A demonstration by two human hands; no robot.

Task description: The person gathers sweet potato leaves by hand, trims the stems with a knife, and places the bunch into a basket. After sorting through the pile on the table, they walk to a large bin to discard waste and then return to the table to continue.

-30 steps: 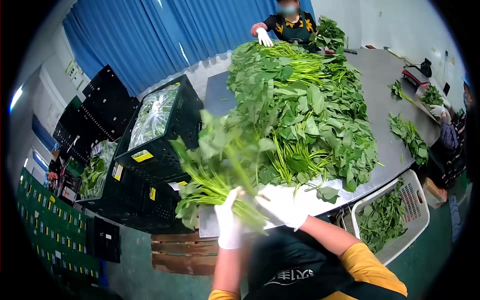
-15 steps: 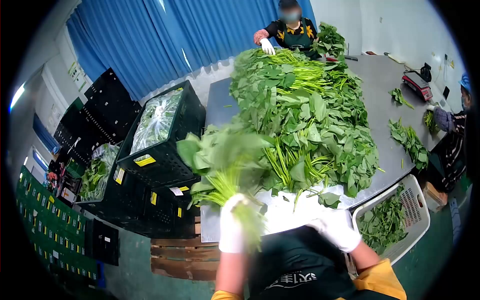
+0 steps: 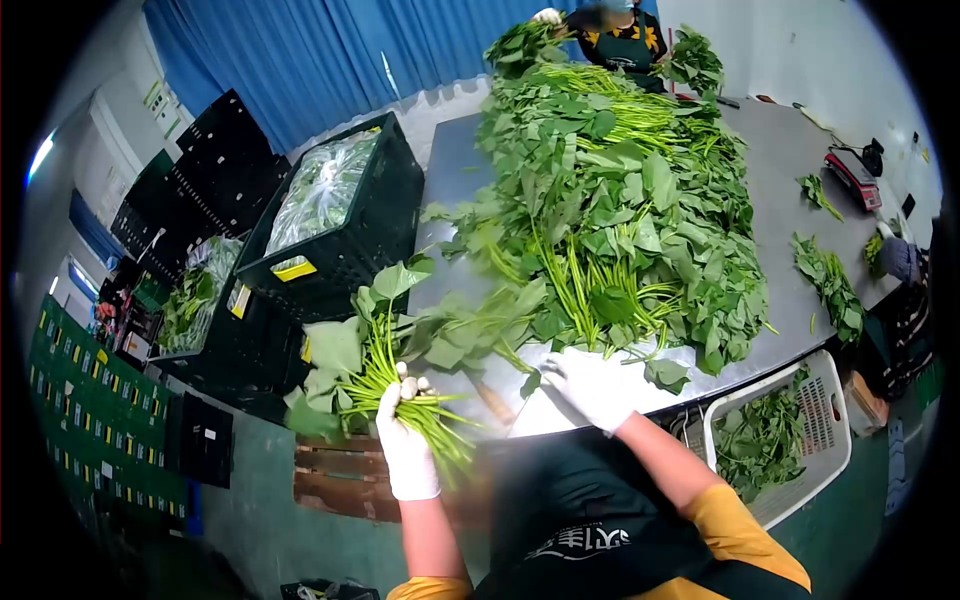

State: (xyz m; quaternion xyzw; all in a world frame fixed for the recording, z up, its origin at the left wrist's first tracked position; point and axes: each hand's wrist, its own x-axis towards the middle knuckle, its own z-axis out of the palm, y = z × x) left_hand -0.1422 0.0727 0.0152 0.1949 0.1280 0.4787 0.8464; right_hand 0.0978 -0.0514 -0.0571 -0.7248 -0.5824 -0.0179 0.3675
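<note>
My left hand [image 3: 405, 440], in a white glove, is wrapped round the stems of a bunch of leafy greens [image 3: 375, 370]. It is held off the table's front left corner, leaves pointing up and left, cut ends to the right. My right hand [image 3: 592, 390], also gloved, is over the table's front edge with its fingers apart and nothing visible in them. Just beyond it lies a large heap of leafy greens [image 3: 620, 220] with long green stems. Some loose leaves [image 3: 460, 325] between the bunch and the heap are blurred.
A metal table [image 3: 780, 260] carries the heap, small bunches and a red scale [image 3: 853, 178]. Dark crates [image 3: 345, 245] with bagged greens stand left; a white basket [image 3: 715, 440] of greens is at right. One co-worker [image 3: 625, 50] stands across the table, another [image 3: 910, 300] at right.
My left hand has swung left with the bunch, away from the table. My right hand has moved left and up along the front edge. The co-worker opposite now has greens lifted in one hand.
</note>
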